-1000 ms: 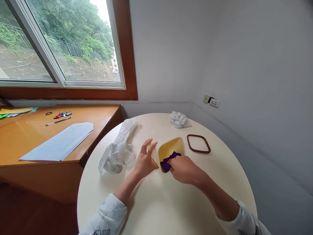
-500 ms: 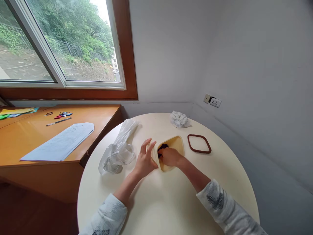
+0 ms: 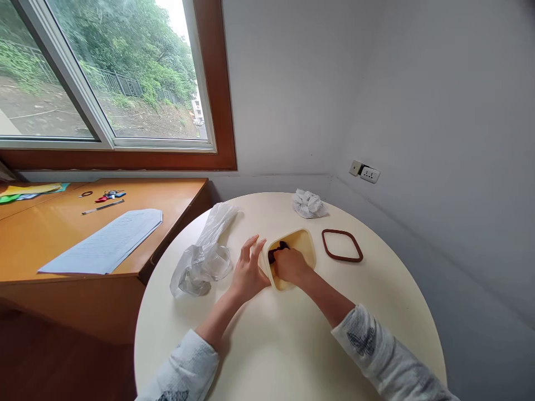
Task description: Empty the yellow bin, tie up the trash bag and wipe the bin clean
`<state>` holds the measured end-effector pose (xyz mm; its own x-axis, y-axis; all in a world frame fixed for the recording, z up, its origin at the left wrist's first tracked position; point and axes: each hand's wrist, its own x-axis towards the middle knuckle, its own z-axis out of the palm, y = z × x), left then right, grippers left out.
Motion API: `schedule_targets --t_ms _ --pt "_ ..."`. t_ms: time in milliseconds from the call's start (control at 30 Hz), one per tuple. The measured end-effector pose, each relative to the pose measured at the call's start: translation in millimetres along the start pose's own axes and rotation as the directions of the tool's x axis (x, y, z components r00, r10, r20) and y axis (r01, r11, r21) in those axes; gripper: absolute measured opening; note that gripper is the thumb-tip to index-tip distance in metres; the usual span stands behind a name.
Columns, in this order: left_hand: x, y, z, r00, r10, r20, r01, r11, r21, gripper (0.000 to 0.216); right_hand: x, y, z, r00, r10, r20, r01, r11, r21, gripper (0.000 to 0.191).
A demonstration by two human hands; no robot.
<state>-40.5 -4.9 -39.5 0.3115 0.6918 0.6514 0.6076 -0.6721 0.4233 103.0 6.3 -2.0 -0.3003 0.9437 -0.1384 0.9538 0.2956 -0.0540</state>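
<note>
A cream square plastic container (image 3: 307, 245) is tilted on the round table, its mouth facing me. My left hand (image 3: 247, 273) grips its left side, thumb near the front rim and the other fingers spread along the outer wall. Inside the container, my right hand (image 3: 290, 266) has its fingers bent round some dark, almost black pieces (image 3: 283, 245). The fingertips and part of the dark pieces are hidden, so their kind is unclear. A dark red rounded-square ring (image 3: 341, 258), like a lid seal, lies to the container's right.
A clear crumpled plastic bag (image 3: 204, 259) lies left of my hands on the white round table (image 3: 267, 356). A crumpled white bag (image 3: 309, 204) sits at the back. On the wooden desk (image 3: 184, 195) are papers (image 3: 104, 242), a pen (image 3: 103, 207) and keys (image 3: 111, 195).
My right hand has shifted slightly within the container, and the dark pieces appear moved under its fingers. The left hand keeps its place on the container's side.
</note>
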Motion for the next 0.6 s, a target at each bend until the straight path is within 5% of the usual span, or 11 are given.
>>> schedule_targets --t_ms 300,600 --pt "0.9 0.6 -0.7 1.000 0.013 -0.006 -0.013 1.000 0.015 0.099 -39.3 4.1 -23.9 0.998 0.057 0.021 -0.057 0.998 -0.018 0.022" --pt "0.7 2.6 0.3 0.999 0.033 -0.011 -0.033 0.999 0.017 0.097 -82.6 22.9 -31.0 0.987 0.077 -0.144 -0.056 0.987 0.148 0.023"
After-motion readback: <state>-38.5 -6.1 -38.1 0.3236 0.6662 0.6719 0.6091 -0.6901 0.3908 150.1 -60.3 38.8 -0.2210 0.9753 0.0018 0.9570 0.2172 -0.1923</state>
